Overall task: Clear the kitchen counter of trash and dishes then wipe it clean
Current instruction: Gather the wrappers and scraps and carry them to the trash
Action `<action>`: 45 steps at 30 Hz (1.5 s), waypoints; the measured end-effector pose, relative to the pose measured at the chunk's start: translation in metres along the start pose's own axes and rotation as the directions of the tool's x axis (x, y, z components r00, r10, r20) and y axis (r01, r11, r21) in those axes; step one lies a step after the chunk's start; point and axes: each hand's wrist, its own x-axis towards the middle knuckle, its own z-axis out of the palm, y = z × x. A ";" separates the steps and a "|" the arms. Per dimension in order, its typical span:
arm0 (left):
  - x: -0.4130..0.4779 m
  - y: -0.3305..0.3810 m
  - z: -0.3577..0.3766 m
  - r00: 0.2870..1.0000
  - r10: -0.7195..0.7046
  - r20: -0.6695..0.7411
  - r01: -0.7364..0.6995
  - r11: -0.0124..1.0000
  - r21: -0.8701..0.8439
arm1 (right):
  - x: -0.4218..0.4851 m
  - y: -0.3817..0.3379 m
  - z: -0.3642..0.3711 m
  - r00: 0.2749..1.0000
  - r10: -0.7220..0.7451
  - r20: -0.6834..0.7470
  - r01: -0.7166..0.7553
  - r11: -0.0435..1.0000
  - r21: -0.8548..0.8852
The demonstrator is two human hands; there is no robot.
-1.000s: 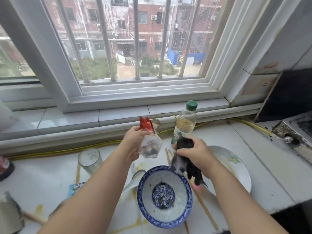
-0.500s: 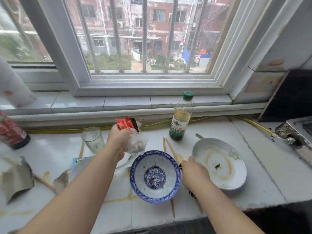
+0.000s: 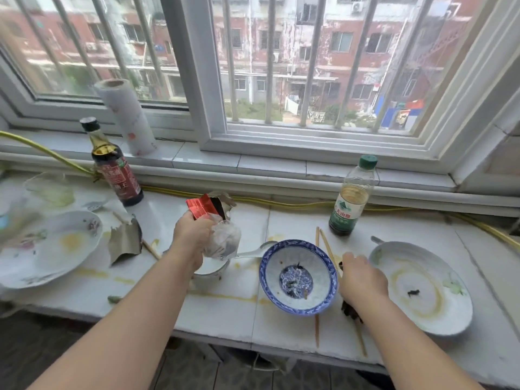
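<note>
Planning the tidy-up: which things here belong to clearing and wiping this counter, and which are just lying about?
Part of the job: red wrapper and crumpled plastic in the left hand; dark wad in the right hand; blue bowl; right plate; left plate; chopsticks; torn scrap.
Just there: dark sauce bottle; green-capped bottle; paper roll; yellow hose.

A home kitchen: a tiled counter [image 3: 225, 308] under a barred window [image 3: 309, 66], with dirty dishes and a sauce bottle [image 3: 114, 167].
</note>
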 end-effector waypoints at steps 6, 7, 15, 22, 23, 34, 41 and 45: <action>0.000 -0.004 -0.063 0.963 -0.019 -0.267 -0.002 0.997 -0.077 | -0.004 -0.005 -0.068 0.975 -0.022 -0.223 0.075 0.970 0.231; -0.001 -0.003 -0.075 0.950 -0.015 -0.313 -0.015 0.995 -0.095 | -0.007 -0.013 -0.079 0.962 -0.065 -0.265 0.145 0.944 0.296; 0.010 -0.002 -0.144 0.900 -0.022 -0.435 -0.002 0.998 -0.055 | -0.057 -0.140 -0.110 0.922 -0.358 -0.147 0.306 0.444 0.842; 0.048 -0.001 -0.218 0.940 -0.012 -0.341 0.056 0.991 0.118 | -0.084 -0.288 -0.053 0.845 -0.534 0.026 0.386 0.642 0.663; 0.055 -0.001 -0.226 0.947 -0.005 -0.320 0.057 0.987 0.153 | -0.085 -0.305 -0.043 0.840 -0.542 0.033 0.418 0.683 0.599; 0.120 0.005 -0.206 0.991 0.072 0.112 -0.129 0.715 0.687 | -0.074 -0.362 0.008 0.913 -0.408 0.023 0.393 0.891 0.227; 0.135 -0.003 -0.182 0.998 0.010 0.055 -0.054 0.469 0.882 | -0.068 -0.364 0.008 0.930 -0.364 0.057 0.341 0.909 0.241; 0.137 -0.006 -0.176 0.998 0.055 0.024 -0.046 0.451 0.891 | -0.068 -0.366 0.010 0.950 -0.306 0.057 0.278 0.918 0.284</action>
